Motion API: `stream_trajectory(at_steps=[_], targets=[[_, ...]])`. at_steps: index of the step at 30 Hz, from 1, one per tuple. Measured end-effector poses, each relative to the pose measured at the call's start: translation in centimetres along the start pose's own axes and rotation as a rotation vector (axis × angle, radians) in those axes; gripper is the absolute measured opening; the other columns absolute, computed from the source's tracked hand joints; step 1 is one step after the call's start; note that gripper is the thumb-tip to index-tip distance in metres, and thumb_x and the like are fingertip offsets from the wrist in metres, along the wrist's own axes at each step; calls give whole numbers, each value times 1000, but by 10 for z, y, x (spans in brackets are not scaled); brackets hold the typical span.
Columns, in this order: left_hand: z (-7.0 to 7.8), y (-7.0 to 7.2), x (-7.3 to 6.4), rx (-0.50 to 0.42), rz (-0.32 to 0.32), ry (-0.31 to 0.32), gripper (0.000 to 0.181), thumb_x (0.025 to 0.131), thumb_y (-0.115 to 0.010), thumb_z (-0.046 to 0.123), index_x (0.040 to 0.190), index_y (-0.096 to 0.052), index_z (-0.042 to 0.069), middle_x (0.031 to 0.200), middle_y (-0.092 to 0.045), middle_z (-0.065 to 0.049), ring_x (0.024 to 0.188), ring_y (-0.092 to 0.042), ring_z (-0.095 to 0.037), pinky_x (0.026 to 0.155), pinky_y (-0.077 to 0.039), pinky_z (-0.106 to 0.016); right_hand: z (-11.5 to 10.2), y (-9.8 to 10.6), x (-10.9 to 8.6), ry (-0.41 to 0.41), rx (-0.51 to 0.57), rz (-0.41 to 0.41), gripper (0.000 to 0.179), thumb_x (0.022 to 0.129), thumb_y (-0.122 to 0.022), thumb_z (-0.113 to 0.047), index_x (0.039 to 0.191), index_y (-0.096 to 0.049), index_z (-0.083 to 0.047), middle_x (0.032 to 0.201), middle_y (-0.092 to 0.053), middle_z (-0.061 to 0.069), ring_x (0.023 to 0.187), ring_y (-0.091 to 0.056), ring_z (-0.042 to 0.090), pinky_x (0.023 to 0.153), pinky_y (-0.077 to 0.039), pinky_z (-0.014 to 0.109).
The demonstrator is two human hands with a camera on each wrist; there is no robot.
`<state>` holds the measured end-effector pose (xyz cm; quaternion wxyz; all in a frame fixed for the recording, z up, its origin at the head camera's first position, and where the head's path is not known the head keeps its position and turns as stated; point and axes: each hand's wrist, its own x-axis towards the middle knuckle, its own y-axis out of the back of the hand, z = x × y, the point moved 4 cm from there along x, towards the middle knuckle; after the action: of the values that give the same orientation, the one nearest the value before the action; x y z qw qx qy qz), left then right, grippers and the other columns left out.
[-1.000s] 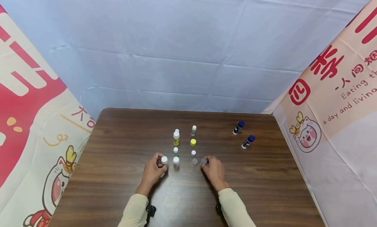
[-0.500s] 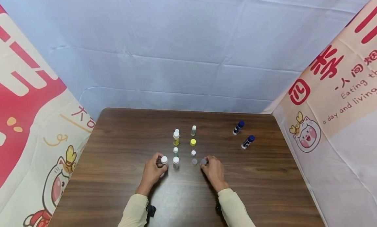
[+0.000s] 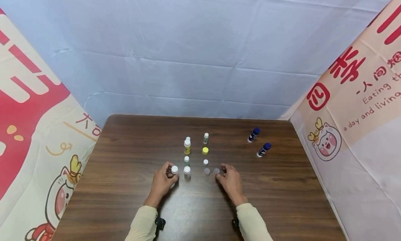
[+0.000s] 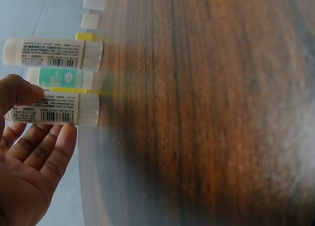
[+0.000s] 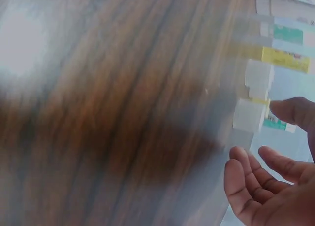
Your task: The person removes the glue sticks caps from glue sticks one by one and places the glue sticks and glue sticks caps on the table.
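Observation:
My left hand (image 3: 163, 181) pinches an upright white glue stick (image 4: 47, 110) with a printed barcode label and translucent lower end, which stands on the table. Just to its right stands a matching white glue stick (image 3: 187, 172). My right hand (image 3: 231, 182) is beside a small translucent cap (image 3: 216, 171), fingers parted around it; in the right wrist view a gap shows between fingers and cap (image 5: 248, 115). A second translucent cap (image 3: 207, 171) sits close to its left. Behind these are a small white cap (image 3: 205, 162) and a yellow cap (image 3: 205, 151).
Behind the left glue sticks stand a small green-labelled stick (image 3: 187, 160) and a yellow stick (image 3: 187, 147), partly covering another white-topped one. A green-and-white stick (image 3: 205, 138) stands farther back. Two blue-capped glue sticks (image 3: 254, 135) are at the right of the brown table (image 3: 125, 150).
My right hand has let go of the translucent cap and drawn slightly to the right, fingers parting. The cap stays on the table. The left hand has not moved.

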<state>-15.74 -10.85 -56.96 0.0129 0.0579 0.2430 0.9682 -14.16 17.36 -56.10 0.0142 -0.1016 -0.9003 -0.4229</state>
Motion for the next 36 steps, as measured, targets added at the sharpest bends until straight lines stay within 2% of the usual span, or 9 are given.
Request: stream_trajectory(at_steps=[4, 6, 10, 14, 19, 24, 30, 33, 36], targets=[[-1, 0, 0, 1, -2, 3, 31, 74, -76, -2, 96, -58, 8, 90, -68, -9, 80, -67, -18, 69, -56, -30, 6, 16, 4, 34, 21, 158, 34, 76, -77, -11, 108, -69, -1, 94, -68, 12, 76, -65, 24, 67, -52, 41], [-1, 0, 0, 1, -4, 5, 31, 74, -76, -2, 96, -57, 8, 90, -68, -9, 80, -67, -18, 70, -56, -29, 10, 25, 7, 63, 11, 261, 32, 76, -78, -9, 105, -69, -1, 94, -67, 15, 80, -64, 29, 71, -51, 44], [-1, 0, 0, 10, -4, 5, 31, 74, -76, -2, 97, -58, 8, 91, -69, -10, 80, -67, -18, 69, -56, -29, 19, 44, 13, 85, 0, 422, 31, 76, -78, -7, 105, -68, 0, 107, -64, 19, 95, -57, 39, 81, -45, 49], [0, 1, 0, 20, -5, 9, 31, 74, -76, -1, 97, -58, 9, 91, -69, -10, 79, -67, -17, 69, -56, -30, 30, 60, 18, 69, -2, 508, 34, 77, -77, -7, 109, -67, 1, 119, -57, 20, 105, -50, 42, 85, -41, 51], [1, 1, 0, 17, -12, 6, 32, 74, -76, -2, 97, -57, 9, 91, -69, -11, 79, -67, -18, 68, -56, -29, 43, 76, 26, 17, -6, 544, 42, 79, -76, -7, 118, -62, 0, 131, -47, 23, 116, -42, 44, 88, -39, 54], [1, 1, 1, 14, -8, -2, 32, 73, -76, -2, 96, -58, 8, 90, -69, -11, 78, -67, -17, 68, -56, -29, 55, 85, 37, -52, -15, 553, 58, 77, -78, -6, 130, -55, -2, 138, -40, 26, 119, -38, 46, 91, -38, 57], [0, 1, 1, -4, -7, -14, 32, 73, -76, -3, 96, -57, 8, 90, -69, -11, 78, -67, -18, 68, -56, -29, 68, 91, 49, -128, -37, 483, 74, 84, -73, -10, 148, -36, -10, 150, -26, 25, 123, -37, 46, 91, -39, 61], [1, 2, 1, -9, -3, -17, 31, 73, -76, -3, 95, -58, 9, 89, -69, -10, 78, -67, -18, 68, -56, -30, 73, 93, 53, -137, -44, 455, 78, 86, -71, -11, 152, -29, -12, 153, -21, 24, 123, -38, 48, 90, -39, 64], [1, 2, 1, -17, -3, -13, 31, 73, -76, -3, 95, -58, 9, 89, -69, -11, 79, -67, -18, 68, -56, -30, 76, 93, 57, -129, -44, 440, 77, 88, -69, -11, 152, -27, -11, 154, -21, 24, 122, -39, 51, 88, -39, 66]])
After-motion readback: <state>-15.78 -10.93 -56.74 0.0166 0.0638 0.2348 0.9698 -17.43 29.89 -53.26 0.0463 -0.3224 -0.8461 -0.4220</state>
